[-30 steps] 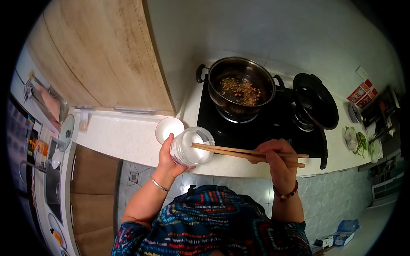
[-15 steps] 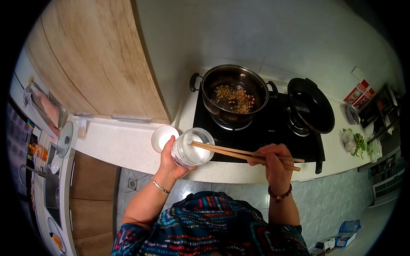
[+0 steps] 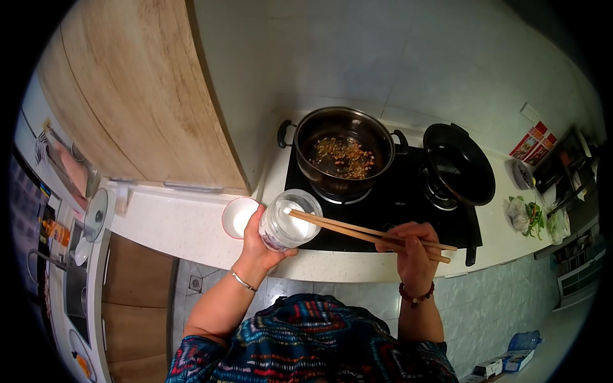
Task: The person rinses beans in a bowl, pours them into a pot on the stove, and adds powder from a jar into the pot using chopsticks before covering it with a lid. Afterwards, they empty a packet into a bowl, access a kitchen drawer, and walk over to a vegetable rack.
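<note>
Jar [image 3: 272,225]: clear, wide-mouthed, some white material inside; held over the front part of the counter [image 3: 172,220], near the stove's left front corner; its open mouth faces the camera.
Left hand [image 3: 258,247]: wrapped round the jar's left and lower side, thumb along the wall by the rim, the fingers partly hidden beneath; a silver bracelet [image 3: 243,281] circles the wrist.
Right hand [image 3: 415,254]: thumb and fingers pinching the chopsticks [image 3: 338,223] well back from their tips; a dark red beaded bracelet [image 3: 416,296] sits at the wrist.
Chopsticks: wooden, almost side by side, slanting across the near edge of the stove [image 3: 401,220]; their tips are at the jar's mouth, over the white material; whether they touch it I cannot tell.
Bowl [image 3: 239,216]: white with a red rim; on the counter just beside the jar, to the left of the stove.
Pot [image 3: 324,180]: two dark handles, on the left burner; a loose mix of small brown and reddish pieces [image 3: 348,159] lies across its bottom.
Pan [image 3: 461,167]: black, at the right burner.
Greens [image 3: 536,220]: on the counter right of the stove, beside clear plastic.
</note>
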